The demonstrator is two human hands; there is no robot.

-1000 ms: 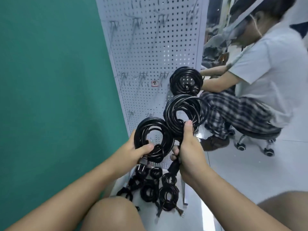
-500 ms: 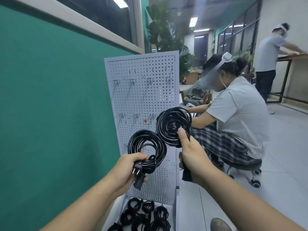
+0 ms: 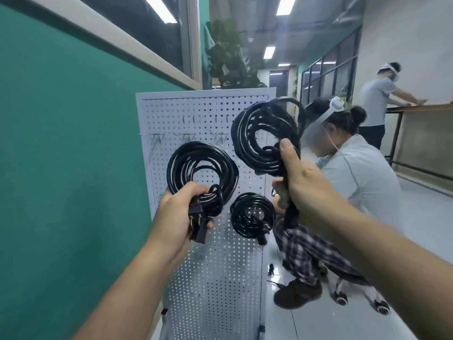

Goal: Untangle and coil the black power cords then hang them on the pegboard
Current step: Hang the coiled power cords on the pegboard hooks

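**Left hand** (image 3: 175,217), lower centre: fingers curled tight round the bottom of the left coil (image 3: 202,173) and round its plug (image 3: 196,213), with a black connector end protruding below the fist. Left coil upright, a round bundle of several black loops, held in front of the pegboard (image 3: 215,278) at mid-height; contact with the board not discernible.

**Right hand** (image 3: 301,190), higher and further right: fingers wrapped round the lower right of the right coil (image 3: 259,138), thumb upright and pressed against the loops, a short black end hanging below the fist. Right coil larger in view, raised before the board's upper right corner and overlapping its edge.

**Hung coil** (image 3: 252,215): smaller, on the pegboard, between the two hands and lower than both held coils, a plug dangling at its lower right.

**Pegboard:** white, perforated, upright, just beside a green wall (image 3: 61,168); a row of wire hooks (image 3: 187,137) near the top.

**Background, right:** seated person (image 3: 362,177) in a white shirt and checked trousers on a wheeled stool (image 3: 342,300); standing person (image 3: 377,94) at a table (image 3: 416,107); plant (image 3: 228,57) behind the board.
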